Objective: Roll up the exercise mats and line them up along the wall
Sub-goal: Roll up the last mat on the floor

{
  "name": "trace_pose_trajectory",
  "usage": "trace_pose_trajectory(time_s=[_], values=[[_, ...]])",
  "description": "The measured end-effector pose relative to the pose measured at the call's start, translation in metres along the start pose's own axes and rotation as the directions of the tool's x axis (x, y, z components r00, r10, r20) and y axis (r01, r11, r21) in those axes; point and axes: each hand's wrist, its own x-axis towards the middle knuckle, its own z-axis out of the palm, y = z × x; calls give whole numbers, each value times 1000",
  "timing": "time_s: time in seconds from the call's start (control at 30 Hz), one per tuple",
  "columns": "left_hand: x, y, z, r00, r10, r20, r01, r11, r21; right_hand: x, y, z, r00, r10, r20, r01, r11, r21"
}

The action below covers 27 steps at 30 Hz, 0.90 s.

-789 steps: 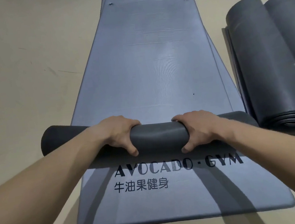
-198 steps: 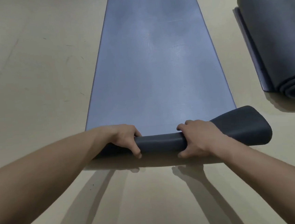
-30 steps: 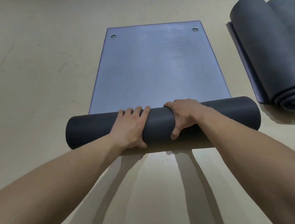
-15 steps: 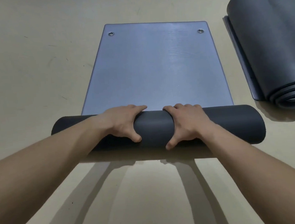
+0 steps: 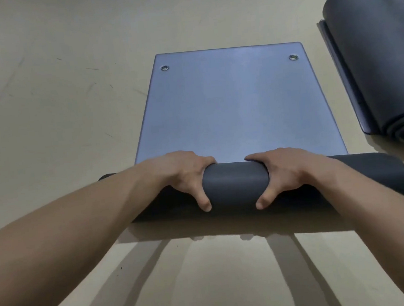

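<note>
My left hand (image 5: 181,176) and right hand (image 5: 285,170) both clasp the roll (image 5: 235,186) on the floor just before me, thumbs tucked on the near side. I'd push evenly so the ends stay flush — the flat tail (image 5: 233,106) ahead is short, its eyelets (image 5: 164,68) at the far edge.

We see the mat (image 5: 236,110) lying face up, a smooth, foam-like sheet with a soft bluish sheen, while its rolled part shows a dark, matt back. Two shiny metal eyelets (image 5: 164,68) glint at the far corners. The floor (image 5: 58,116) looks smooth, dull beige and lightly scuffed. The rolled mats (image 5: 371,64) nearby look just as matt and rubbery.
</note>
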Motion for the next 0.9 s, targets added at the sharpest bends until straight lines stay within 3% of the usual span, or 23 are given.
trace_pose_trajectory(time_s=[0.1, 0.2, 0.3, 0.4, 0.47, 0.53, 0.63, 0.77, 0.9], values=[[7, 0, -4, 989, 22, 146, 0, 989, -150, -12, -19, 33, 980, -18, -200, -24, 979, -204], [11, -2, -6, 985, 15, 174, 25, 974, -224, -5, -23, 43, 968, -8, -249, -42, 980, -195], [7, 3, -4, 994, -35, -105, 30, 998, -47, 15, -14, 15, 988, 8, -155, -23, 995, -95], [-3, 26, 36, 906, -5, -423, 101, 973, 206, 28, -10, 1, 992, -6, -125, 1, 999, -38], [-2, 31, 56, 894, 25, -447, 105, 959, 264, 24, -7, 14, 964, -25, -264, -8, 993, -122], [8, 20, 44, 917, 27, -397, 56, 979, 196, 13, -5, 45, 900, -34, -434, -83, 965, -247], [18, 9, 20, 944, 31, -329, 15, 990, 137, 11, 1, 73, 847, -63, -529, -137, 933, -331], [7, 13, 55, 865, 15, -502, 127, 961, 247, 27, 10, 39, 889, -91, -449, -72, 940, -333], [2, -1, 48, 864, -7, -504, 176, 941, 289, 41, 11, 1, 948, -66, -312, -20, 964, -266]])
